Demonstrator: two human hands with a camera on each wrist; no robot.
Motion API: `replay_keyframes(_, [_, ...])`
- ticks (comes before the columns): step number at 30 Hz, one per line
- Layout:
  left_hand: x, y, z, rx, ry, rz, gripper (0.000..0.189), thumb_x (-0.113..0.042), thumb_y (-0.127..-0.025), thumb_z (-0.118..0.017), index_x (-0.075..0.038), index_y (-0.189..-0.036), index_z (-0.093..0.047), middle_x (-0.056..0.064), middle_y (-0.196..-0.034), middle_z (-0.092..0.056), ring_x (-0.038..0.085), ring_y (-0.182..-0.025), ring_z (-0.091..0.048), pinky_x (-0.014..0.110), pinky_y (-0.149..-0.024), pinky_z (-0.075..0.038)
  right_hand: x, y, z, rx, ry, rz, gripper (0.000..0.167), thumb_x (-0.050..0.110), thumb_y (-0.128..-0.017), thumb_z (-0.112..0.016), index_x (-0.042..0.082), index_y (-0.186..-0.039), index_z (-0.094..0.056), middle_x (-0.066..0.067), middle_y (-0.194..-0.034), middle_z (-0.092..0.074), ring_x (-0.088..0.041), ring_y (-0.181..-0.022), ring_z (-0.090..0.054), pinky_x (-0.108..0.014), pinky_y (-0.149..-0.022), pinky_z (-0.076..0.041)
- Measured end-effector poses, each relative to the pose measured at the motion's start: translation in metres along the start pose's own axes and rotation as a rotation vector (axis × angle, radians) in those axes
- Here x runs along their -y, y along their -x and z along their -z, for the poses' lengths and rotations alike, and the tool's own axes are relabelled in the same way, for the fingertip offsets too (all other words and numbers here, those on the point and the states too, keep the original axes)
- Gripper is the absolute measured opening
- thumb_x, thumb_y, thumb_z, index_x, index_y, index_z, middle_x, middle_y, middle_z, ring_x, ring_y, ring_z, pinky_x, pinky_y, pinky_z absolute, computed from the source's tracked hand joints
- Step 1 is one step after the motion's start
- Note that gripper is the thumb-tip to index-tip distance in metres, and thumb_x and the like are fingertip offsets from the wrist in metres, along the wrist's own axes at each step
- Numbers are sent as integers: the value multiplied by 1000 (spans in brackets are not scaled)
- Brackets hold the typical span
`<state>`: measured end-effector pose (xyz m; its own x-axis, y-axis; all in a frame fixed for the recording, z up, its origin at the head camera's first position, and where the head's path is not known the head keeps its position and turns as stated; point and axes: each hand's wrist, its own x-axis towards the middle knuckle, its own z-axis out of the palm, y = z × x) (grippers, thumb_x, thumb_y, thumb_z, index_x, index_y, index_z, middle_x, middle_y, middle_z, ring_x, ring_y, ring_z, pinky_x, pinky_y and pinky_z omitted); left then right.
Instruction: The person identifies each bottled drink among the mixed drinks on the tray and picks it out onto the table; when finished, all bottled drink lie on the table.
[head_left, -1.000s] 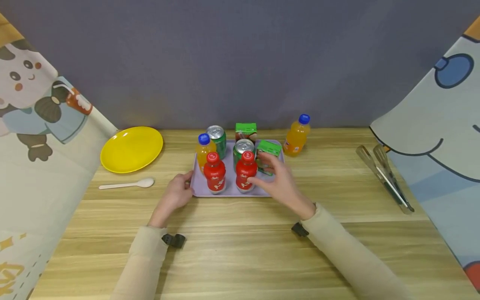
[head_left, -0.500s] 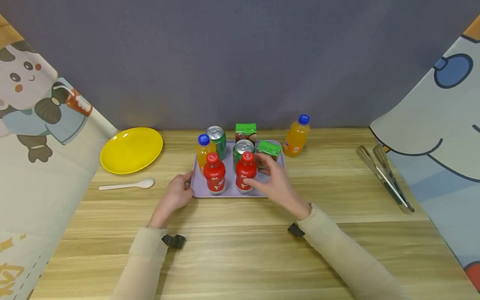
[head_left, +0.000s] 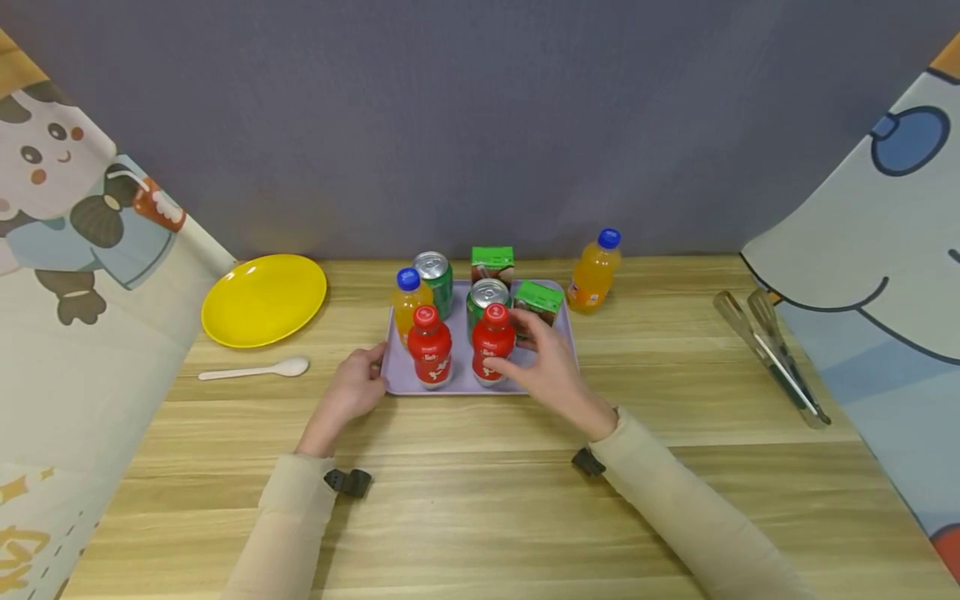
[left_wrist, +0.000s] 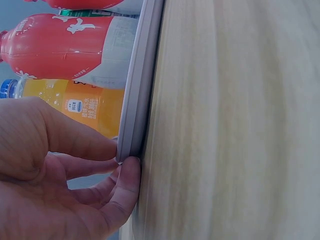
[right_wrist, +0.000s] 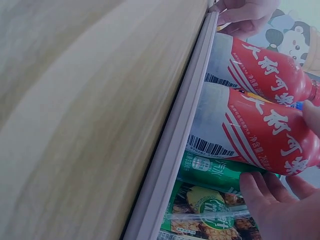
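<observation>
My left hand (head_left: 356,383) pinches the near left corner of a lilac tray (head_left: 462,385); the left wrist view shows fingers on both sides of its rim (left_wrist: 134,120). Around the right-hand red drink bottle (head_left: 492,343), my right hand (head_left: 557,367) curls thumb and fingers. In the right wrist view the thumb lies on that bottle (right_wrist: 260,127), with the other fingertips between it and a green can (right_wrist: 210,170). Also upright on the tray are a second red bottle (head_left: 431,348), an orange drink bottle (head_left: 411,310), green cans (head_left: 442,292) and a green-topped juice carton (head_left: 538,298).
Another juice carton (head_left: 492,265) stands at the tray's back. Right of the tray is an orange drink bottle (head_left: 595,272). A yellow plate (head_left: 264,300) and a white spoon (head_left: 255,369) lie left, metal tongs (head_left: 772,358) far right. A grey wall (head_left: 480,125) closes the back.
My right hand has moved slightly left and closer round the right-hand red bottle. The left hand and the tray have stayed put.
</observation>
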<state>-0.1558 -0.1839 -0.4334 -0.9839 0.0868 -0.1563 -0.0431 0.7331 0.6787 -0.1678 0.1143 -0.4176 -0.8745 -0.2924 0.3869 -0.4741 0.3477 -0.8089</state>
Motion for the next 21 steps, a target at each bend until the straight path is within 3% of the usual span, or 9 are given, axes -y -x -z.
replay_keyframes(21, [-1,0,0,14,15,20,64,4,-82,-54,5,-143,-36,26,-122,-49,29,-91,-52,33,-67,-48,2,2,-3,-30,-15,3,62,18,-75,-82,2,-128,-53,-10,-122,-59,-20,-105,-59,-35,-84,-51])
